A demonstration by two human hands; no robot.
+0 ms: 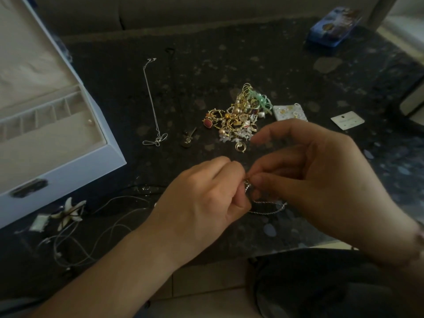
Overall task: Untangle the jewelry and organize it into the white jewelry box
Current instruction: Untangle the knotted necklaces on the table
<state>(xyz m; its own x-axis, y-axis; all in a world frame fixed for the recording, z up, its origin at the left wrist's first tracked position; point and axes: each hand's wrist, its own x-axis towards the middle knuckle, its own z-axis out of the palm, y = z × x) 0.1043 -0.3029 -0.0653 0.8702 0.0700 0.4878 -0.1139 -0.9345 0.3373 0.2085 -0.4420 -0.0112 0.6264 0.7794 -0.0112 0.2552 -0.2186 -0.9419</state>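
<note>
Hands (249, 180) hide most of pinched silver chain (268, 211).

The open jewelry box (68, 166) sits at the left of the surface (298, 72). Right of it lies a necklace (152, 99), and further right the jewelry pile (238, 115). A card (347, 120) lies right of the pile and a tin (332, 28) far behind. Cords (75, 239) lie in front of the box.

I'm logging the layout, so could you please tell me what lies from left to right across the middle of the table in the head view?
White jewelry box → silver necklace → dark pendant → tangled jewelry pile → earring card → white tag.
</note>
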